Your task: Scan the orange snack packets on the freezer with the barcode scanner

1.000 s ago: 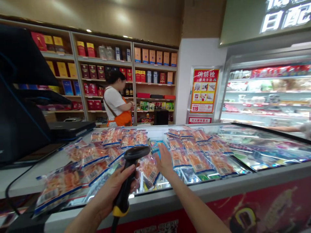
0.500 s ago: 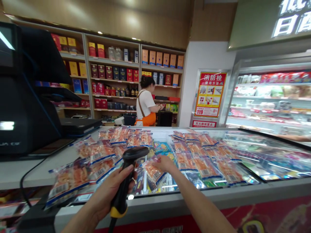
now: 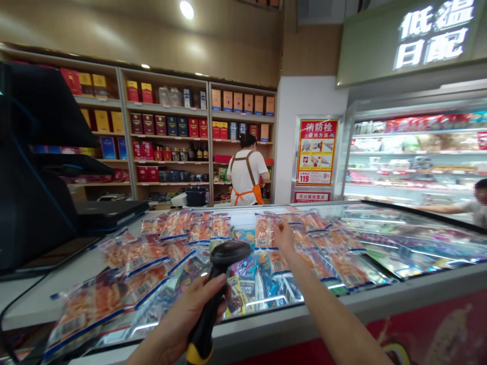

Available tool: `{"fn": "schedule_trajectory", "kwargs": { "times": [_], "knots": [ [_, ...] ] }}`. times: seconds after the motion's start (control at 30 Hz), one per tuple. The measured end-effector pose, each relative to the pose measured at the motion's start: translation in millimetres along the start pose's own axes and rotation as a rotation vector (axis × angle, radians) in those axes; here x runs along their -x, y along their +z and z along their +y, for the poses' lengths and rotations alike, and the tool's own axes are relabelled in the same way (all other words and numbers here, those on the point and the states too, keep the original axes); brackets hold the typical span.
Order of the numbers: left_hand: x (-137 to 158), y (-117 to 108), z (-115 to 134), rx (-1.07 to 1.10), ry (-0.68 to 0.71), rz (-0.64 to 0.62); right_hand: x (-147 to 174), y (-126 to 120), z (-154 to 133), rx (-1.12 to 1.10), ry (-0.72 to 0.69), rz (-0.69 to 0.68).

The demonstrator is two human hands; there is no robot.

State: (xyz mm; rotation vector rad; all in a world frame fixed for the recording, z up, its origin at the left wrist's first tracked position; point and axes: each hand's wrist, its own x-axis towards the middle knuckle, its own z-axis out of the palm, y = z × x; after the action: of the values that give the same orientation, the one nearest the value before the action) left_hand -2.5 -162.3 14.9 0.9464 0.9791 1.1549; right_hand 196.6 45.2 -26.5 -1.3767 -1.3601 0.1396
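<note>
My left hand (image 3: 205, 296) is wrapped round the handle of a black and yellow barcode scanner (image 3: 230, 252), its head tilted over the freezer. With closed fingers, my right hand (image 3: 284, 237) grips the right edge of a clear packet of orange-pink food (image 3: 265, 230) above the right-hand group of packets. More packets of the same kind lie on the freezer's glass top, some on the left (image 3: 146, 253) and some on the right (image 3: 317, 258). Between the groups, colourful bags (image 3: 266, 279) show inside the freezer. The exact contents of the packets cannot be made out.
A black checkout terminal (image 3: 41, 167) stands at the left on a white counter (image 3: 26, 299). Behind the freezer, a person in an orange apron (image 3: 247, 172) faces shelves of boxed goods (image 3: 167, 126). Another person (image 3: 466, 205) reaches in at the far right, near a lit chiller (image 3: 414, 157).
My right hand has carried the packet from beside the scanner rightward and away, to the right-hand packets. The scanner stays in my left hand. The aproned person has turned towards the shelves.
</note>
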Motion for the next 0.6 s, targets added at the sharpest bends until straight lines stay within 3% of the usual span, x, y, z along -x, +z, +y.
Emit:
{"fn": "schedule_trajectory", "kwargs": {
  "times": [0.27,0.4,0.6],
  "knots": [
    [-9,40,-10,-0.027,-0.014,-0.062,-20,-33,30,0.025,0.052,0.098],
    [-5,43,-8,-0.013,-0.022,-0.066,-26,-39,39,0.067,0.1,0.141],
    [3,38,-2,-0.036,-0.021,-0.053,-27,-36,37,0.075,0.055,0.168]
  ]
}}
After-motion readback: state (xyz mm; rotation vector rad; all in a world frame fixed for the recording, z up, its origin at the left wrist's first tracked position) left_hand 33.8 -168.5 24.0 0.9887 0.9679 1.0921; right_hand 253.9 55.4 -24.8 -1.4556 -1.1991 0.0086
